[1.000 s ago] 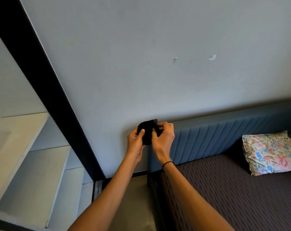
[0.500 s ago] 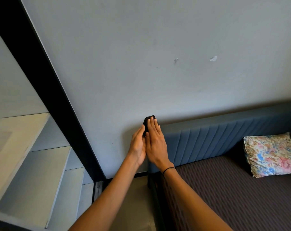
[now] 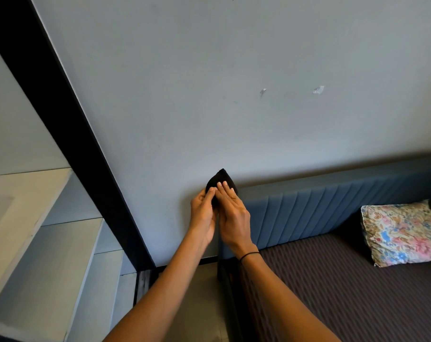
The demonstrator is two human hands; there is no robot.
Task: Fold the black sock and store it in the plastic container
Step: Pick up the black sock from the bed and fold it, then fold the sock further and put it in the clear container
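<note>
The black sock [image 3: 220, 178] is a small folded bundle held up in the air in front of the grey wall. My left hand [image 3: 203, 214] grips it from the left with the thumb and fingers. My right hand [image 3: 233, 213] lies flat over its right side, fingers straight and pressed on the cloth. Only the sock's top corner shows above my fingertips; the rest is hidden between my hands. No plastic container is clearly in view.
A bed with a dark striped cover [image 3: 345, 292] and a blue padded headboard [image 3: 320, 211] fills the lower right, with a floral pillow [image 3: 402, 233] on it. White shelves [image 3: 36, 243] stand at the left beside a black frame post [image 3: 68, 134]. Bare floor [image 3: 197, 304] lies between them.
A second ago both hands pinched the sock with bent fingers. Since then my right hand has flattened over it, and the sock now pokes out a little more above my fingertips.
</note>
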